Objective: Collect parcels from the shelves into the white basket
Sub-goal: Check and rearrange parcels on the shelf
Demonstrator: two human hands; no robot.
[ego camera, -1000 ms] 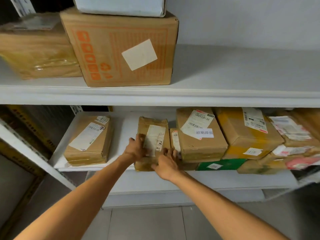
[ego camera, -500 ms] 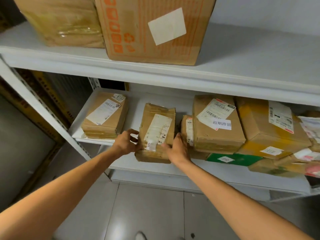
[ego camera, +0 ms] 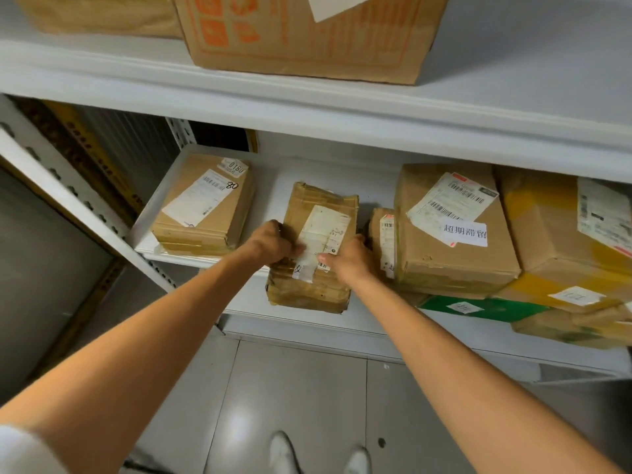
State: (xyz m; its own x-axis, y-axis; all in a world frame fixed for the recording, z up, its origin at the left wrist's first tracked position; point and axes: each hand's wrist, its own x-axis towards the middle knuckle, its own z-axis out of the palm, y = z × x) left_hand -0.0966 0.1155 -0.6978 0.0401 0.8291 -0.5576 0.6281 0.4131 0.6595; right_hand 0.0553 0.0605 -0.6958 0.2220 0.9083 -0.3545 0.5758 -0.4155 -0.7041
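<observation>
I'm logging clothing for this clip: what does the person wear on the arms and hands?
Both the left hand and right hand are ungloved, forearms uncovered, no watch showing. A white sleeve edge shows high on the left arm.

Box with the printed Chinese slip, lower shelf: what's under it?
A green parcel with a white label sticks out beneath the box along its front edge, lying on the lower shelf. How far back it runs, and anything else under there, is covered by the box.

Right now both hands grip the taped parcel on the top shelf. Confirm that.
Wrong: the head view shows the left hand and right hand gripping the taped parcel on the lower shelf, not the top one.
</observation>
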